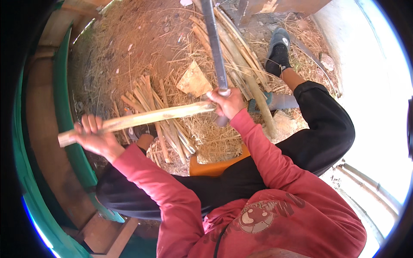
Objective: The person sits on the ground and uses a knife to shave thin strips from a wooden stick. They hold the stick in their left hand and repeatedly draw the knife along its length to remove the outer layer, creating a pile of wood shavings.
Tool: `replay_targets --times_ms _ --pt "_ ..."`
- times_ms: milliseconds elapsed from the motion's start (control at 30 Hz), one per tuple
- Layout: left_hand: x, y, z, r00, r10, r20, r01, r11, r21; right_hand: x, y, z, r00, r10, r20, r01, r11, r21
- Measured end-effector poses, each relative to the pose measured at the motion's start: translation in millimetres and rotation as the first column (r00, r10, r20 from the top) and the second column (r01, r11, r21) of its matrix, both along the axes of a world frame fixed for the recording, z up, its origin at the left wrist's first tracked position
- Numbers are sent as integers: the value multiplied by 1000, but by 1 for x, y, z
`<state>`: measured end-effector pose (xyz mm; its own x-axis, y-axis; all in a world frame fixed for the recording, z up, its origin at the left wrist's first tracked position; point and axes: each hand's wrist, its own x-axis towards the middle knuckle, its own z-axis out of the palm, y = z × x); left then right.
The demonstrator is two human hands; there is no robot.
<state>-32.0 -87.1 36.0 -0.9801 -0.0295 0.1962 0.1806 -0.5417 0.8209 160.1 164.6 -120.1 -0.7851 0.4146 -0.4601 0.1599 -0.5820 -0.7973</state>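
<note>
My left hand [97, 136] is closed round the near-left end of a pale split wooden stick [159, 115], which may be bamboo. The stick slants up to the right, and its far end meets the fingers of my right hand [229, 102]. That hand grips the handle of a machete [215, 47], whose long dark blade points away from me. Whether the right fingers also pinch the stick's end is hard to tell. Below the stick lies a pile of split sticks [174, 135], and a flat wood block [194, 81] rests on the straw just beyond it.
Longer poles and strips [241, 60] lie on the ground ahead, beside my shoed foot [278, 47]. Straw and shavings cover the dirt. Green-edged boards [64, 86] run along the left, and a pale wall [365, 64] stands at the right. An orange seat [215, 167] shows beneath my legs.
</note>
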Motion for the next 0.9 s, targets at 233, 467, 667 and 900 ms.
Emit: replay_targets --times_ms 233,467,667,900 --pt "-51 -1 -88 832 246 497 99 816 -569 2 12 -19 989 -31 145 3 982 186" --pt "-80 -23 -199 874 96 476 331 602 -727 8 16 -23 976 -57 210 11 977 214" --pt "-77 -30 -281 916 320 -243 -138 -318 -938 5 24 -21 970 -88 225 37 974 221" --pt "57 144 -309 970 -214 111 159 217 -963 9 53 0 900 -402 166 347 894 282"
